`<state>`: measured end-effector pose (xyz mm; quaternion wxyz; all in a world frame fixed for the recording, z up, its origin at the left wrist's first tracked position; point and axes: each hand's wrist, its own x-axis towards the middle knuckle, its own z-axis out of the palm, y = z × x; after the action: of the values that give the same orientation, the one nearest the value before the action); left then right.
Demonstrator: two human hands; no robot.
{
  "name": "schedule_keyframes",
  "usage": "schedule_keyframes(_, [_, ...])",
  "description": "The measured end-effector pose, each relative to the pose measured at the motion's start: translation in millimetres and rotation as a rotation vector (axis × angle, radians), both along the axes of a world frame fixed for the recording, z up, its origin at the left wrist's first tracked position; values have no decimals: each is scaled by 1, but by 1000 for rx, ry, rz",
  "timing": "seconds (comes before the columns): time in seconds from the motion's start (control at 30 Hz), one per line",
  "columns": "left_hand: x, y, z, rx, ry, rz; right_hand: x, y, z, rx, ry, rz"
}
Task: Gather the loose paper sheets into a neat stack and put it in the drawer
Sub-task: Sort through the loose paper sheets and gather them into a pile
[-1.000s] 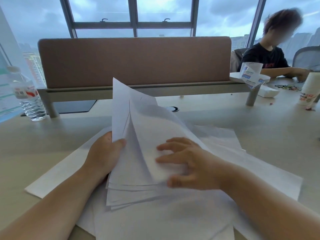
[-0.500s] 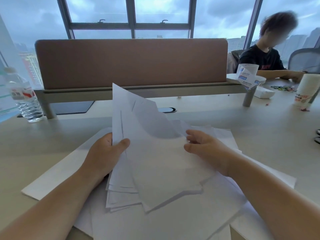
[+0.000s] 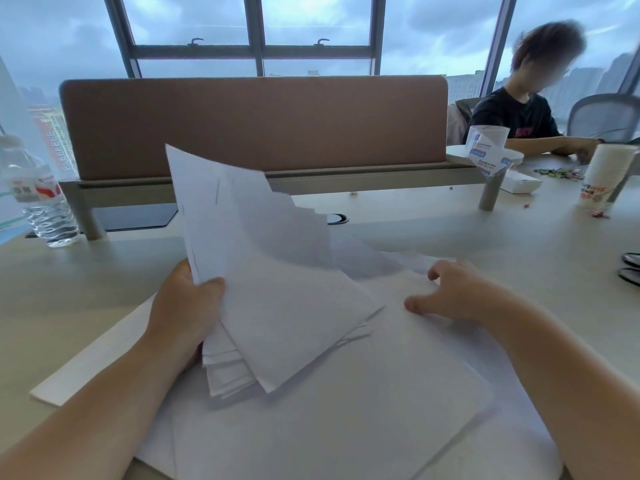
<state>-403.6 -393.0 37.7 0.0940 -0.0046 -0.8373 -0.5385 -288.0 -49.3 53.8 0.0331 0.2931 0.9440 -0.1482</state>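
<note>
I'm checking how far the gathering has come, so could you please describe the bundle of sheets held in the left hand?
The bundle of sheets is plain white paper, several sheets fanned unevenly with staggered edges and corners. It stands tilted up off the desk, lower edges resting on the loose sheets below. The left hand holds its left edge, thumb on the front. The right hand is apart from it.

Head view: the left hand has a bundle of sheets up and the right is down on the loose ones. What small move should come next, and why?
Probably the right hand should pinch the loose sheet under its fingers and slide it onto the bundle gripped by the left hand. Several sheets lie spread flat on the desk, and the bundle's edges are fanned, not squared.
</note>
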Motion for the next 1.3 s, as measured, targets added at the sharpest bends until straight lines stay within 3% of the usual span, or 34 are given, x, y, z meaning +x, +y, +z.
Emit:
schedule_keyframes(0.33, [0,3,-1,-62,-2,8,-2,-12,4,132,198,179])
schedule_keyframes(0.43, [0,3,-1,-71,-10,11,-1,-13,6,40,288,195])
schedule_keyframes(0.5, [0,3,-1,-71,-11,8,1,-12,8,-13,281,181])
schedule_keyframes(0.6, [0,3,-1,-67,-8,8,-3,-3,6,93,233,164])
schedule_keyframes(0.67, [0,3,-1,-64,-4,9,-6,9,6,124,349,70])
schedule_keyframes(0.8, [-1,2,-2,-43,-7,1,3,31,17,114,778,-210])
schedule_keyframes(0.9, [-2,2,-2,-39,-19,-5,7,35,24,-44,1004,-334])
schedule_keyframes(1.07, [-2,2,-2,-25,-9,-7,-2,32,14,-320,1160,-454])
schedule_keyframes(1.2, [0,1,-1,-8,-11,-10,1,35,22,-433,1395,-570])
schedule_keyframes(1.3, [1,2,0,-14,-11,-25,5,40,29,-649,1558,-655])
